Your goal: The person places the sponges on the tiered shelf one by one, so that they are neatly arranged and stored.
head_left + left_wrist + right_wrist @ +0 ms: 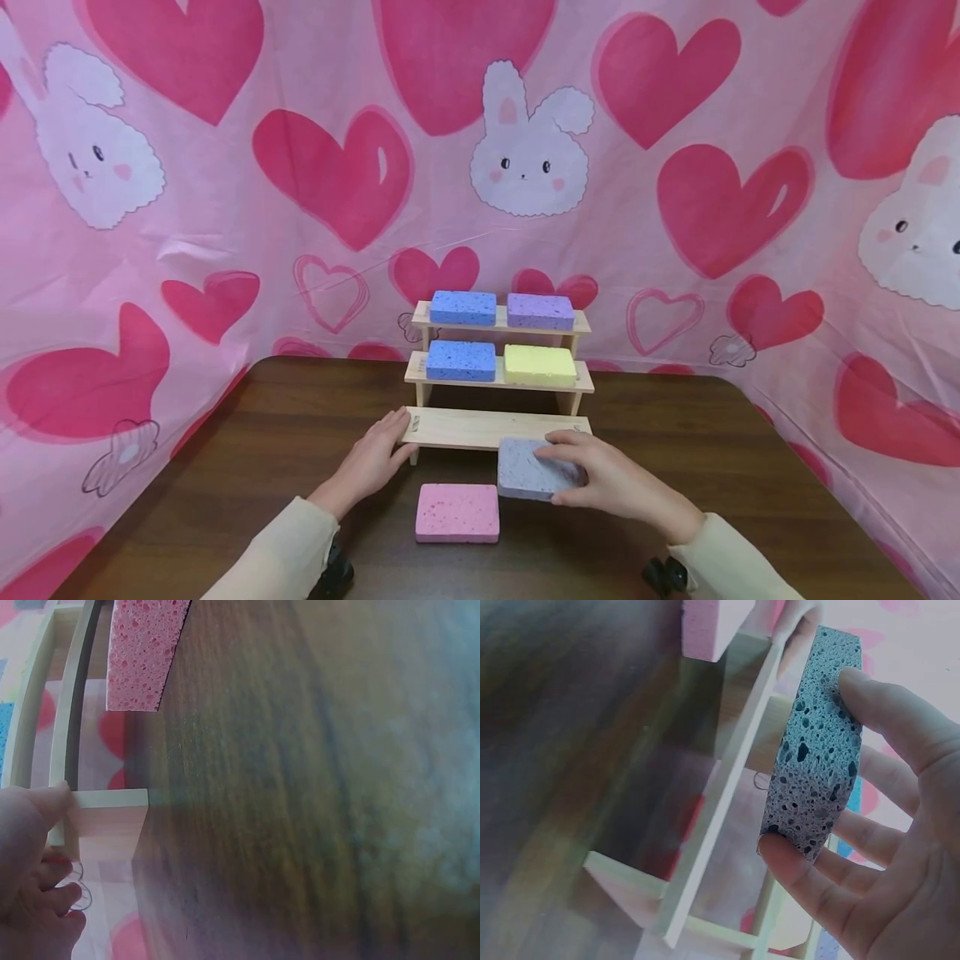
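A three-tier wooden stand stands at the back of the table. At the left end of its lowest tier, my left hand grips the board, thumb at the front edge in the left wrist view. My right hand holds a grey speckled sponge by its edges, tilted in front of the right part of that tier. In the right wrist view, thumb and fingers surround the grey sponge. A pink sponge lies on the table in front of the stand, between my hands.
On the top tier sit a blue sponge and a purple sponge. The middle tier carries another blue sponge and a yellow sponge. A pink cloth with hearts and rabbits hangs around the dark wooden table.
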